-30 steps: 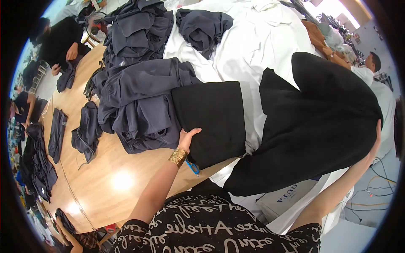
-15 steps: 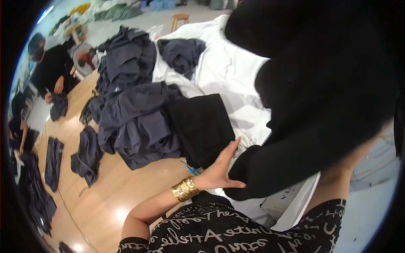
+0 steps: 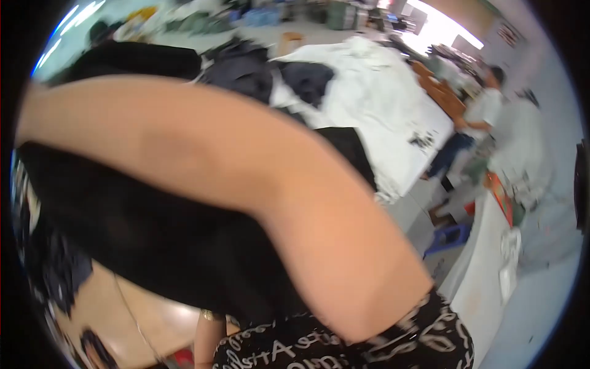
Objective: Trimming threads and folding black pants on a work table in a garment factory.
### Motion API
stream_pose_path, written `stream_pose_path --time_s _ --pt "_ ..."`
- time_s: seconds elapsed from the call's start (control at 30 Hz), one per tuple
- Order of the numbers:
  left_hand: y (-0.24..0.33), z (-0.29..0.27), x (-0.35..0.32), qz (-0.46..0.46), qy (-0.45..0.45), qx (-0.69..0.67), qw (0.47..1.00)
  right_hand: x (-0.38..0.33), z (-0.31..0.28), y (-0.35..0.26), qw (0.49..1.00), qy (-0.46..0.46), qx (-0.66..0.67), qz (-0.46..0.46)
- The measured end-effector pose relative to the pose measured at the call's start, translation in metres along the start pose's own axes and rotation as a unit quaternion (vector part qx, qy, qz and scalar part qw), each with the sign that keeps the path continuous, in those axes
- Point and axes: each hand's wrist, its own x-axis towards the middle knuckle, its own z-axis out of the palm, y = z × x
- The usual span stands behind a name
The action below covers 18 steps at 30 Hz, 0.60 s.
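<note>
At the left edge of the wooden worktop (image 3: 123, 307) lies a crumpled dark cloth (image 3: 55, 270), blurred and partly covered. Over it hangs the black garment (image 3: 153, 246), lifted clear of the worktop and filling most of the left half of the view. It drapes below the right arm (image 3: 258, 178), which crosses the picture from the patterned sleeve (image 3: 393, 344) at lower right up to the left rim. The right hand is lost at that rim, so I cannot tell how it is closed or what it grips. By the near edge the left forearm (image 3: 208, 338), with a gold bracelet (image 3: 208, 315), rises behind the garment. The left hand is hidden by the cloth, so its grip cannot be told either.

Past the arm, toward the far end of the worktop, sits a heap of dark clothes (image 3: 246, 67). Beside it another dark piece (image 3: 307, 80) lies on the white sheet (image 3: 381, 104). A flat black piece (image 3: 350, 150) lies on that sheet near its right edge. Further right, off the worktop, a person in a white shirt (image 3: 482, 107) stands, with a blue stool (image 3: 448, 237) on the floor below.

As a judgement, the work is mid-way. One black piece looks laid flat, the garment in the air is not yet set down, and the loose heaps seem untouched.
</note>
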Motion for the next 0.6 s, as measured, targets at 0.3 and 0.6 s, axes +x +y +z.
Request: stream_pose_path --time_s 0.3,0.6 --pt "-0.088 -0.169 -0.223 0.039 0.469 -0.136 0.872 -0.302 0.072 0.018 0.925 -0.217 0.242 0.199" --pt "-0.012 -0.222 -0.188 0.023 0.508 0.037 0.86 -0.476 0.219 -0.046 0.382 -0.066 0.68 0.623"
